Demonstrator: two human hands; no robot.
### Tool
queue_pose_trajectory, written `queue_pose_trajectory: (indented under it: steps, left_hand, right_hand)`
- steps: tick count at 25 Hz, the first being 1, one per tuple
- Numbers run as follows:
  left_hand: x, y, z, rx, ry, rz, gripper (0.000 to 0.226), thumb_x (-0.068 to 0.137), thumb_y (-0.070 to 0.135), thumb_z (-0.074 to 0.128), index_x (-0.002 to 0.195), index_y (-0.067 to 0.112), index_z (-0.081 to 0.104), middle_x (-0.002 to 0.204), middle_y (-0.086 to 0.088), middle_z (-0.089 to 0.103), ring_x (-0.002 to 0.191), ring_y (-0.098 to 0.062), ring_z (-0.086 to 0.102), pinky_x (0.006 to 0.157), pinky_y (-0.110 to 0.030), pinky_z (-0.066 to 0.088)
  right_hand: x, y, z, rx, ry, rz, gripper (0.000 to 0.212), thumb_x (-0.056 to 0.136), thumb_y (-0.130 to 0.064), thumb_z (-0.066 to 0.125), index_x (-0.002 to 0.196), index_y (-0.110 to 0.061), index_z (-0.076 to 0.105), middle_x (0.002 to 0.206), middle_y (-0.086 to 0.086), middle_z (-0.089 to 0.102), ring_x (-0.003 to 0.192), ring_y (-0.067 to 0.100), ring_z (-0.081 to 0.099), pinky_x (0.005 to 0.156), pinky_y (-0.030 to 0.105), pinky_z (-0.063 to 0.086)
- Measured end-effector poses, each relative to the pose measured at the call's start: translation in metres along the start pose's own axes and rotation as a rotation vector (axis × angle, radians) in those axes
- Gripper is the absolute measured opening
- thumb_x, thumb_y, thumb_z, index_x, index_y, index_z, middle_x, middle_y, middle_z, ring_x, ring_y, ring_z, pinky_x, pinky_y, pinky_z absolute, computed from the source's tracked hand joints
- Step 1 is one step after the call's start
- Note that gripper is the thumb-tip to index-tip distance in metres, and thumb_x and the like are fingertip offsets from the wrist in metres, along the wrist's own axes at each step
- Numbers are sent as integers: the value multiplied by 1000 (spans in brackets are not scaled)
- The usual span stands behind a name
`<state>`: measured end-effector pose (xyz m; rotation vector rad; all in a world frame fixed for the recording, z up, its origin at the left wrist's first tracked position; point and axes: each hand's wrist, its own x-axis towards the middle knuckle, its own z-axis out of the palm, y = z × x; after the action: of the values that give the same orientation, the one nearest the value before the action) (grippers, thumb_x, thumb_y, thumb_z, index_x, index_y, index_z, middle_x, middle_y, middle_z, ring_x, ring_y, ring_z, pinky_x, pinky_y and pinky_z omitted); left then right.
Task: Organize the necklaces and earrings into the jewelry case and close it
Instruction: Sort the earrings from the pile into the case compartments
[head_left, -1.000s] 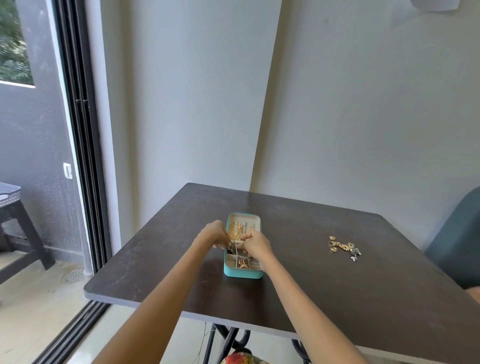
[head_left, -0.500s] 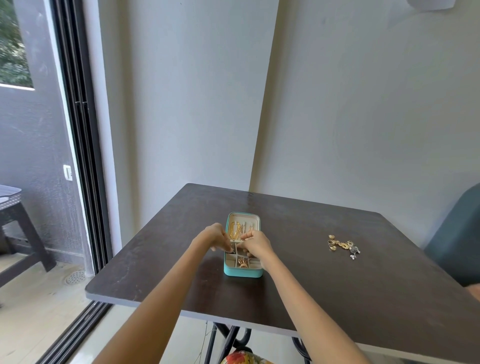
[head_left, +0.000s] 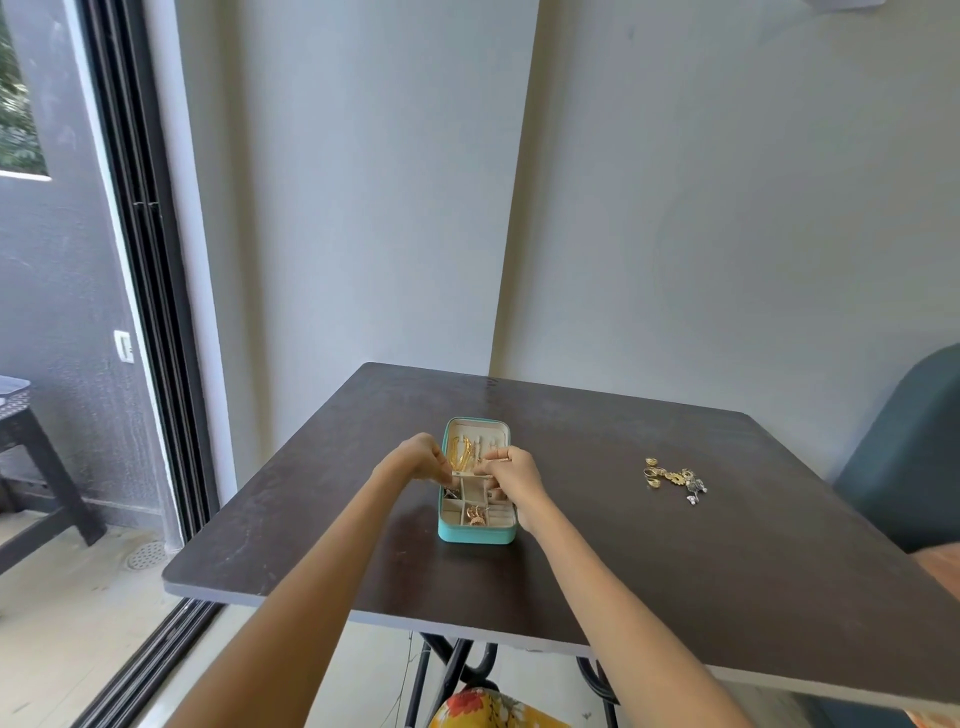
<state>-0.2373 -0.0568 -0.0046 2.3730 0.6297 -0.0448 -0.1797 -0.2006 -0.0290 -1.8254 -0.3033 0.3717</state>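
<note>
Left hand (head_left: 418, 462) first: I see it curled at the left edge of the open jewelry case (head_left: 478, 532), fingertips pinched together right where the lid meets the tray. What it pinches is too small for me to make out. Just right of it, gold necklaces (head_left: 461, 451) hang inside the cream-lined lid, and nearer to me than both hands the tray's small compartments hold a few pieces, among them a gold earring (head_left: 475, 514). My right hand (head_left: 511, 475) sits over the case's right side, close to the left hand, its fingers bunched shut over the same hinge line; whether it grips anything I cannot tell. Well to the right of that hand, a loose cluster of gold and silver jewelry (head_left: 672, 479) lies on the dark surface (head_left: 623, 571), apart from the case.
</note>
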Motion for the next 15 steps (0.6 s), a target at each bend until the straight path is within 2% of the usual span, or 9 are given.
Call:
queue_pose_trajectory:
  steps: [4,7,9,12,15]
  left_hand:
    - [-1,41,11,-61,229,158,15,84,25,67,89,12,61,91,-1,60,87,-17,57,75,-31,47]
    - [5,89,50,-158,167,309,14,86,25,64,86,11,67,91,-7,67,83,-18,58,80,-33,49]
    - [11,121,89,-218,141,331,16,87,22,61,90,9,69,94,-8,69,87,-19,60,76,-26,44]
    - [19,158,148,-344,123,321,16,88,15,55,98,8,66,94,-6,66,93,-20,60,75,-23,41]
    - [25,186,189,-416,80,331,18,89,11,50,102,9,62,90,-2,61,90,-18,57,78,-25,42]
  right_hand:
    - [0,-2,-30,80,92,-76,14,90,-4,49,99,-11,57,75,1,61,51,9,44,40,18,35]
    - [7,14,-66,44,199,-131,14,91,-8,46,90,-16,58,78,3,64,51,11,45,41,21,35]
    - [12,33,-97,-25,292,-149,13,88,-13,52,82,-21,59,82,6,67,59,17,52,51,27,40]
    - [14,61,-151,-230,419,-141,6,87,-18,58,90,-21,63,90,0,68,86,23,62,68,30,43]
    - [16,85,-200,-426,594,-122,12,88,-18,56,97,-22,62,99,-4,68,97,22,62,70,29,42]
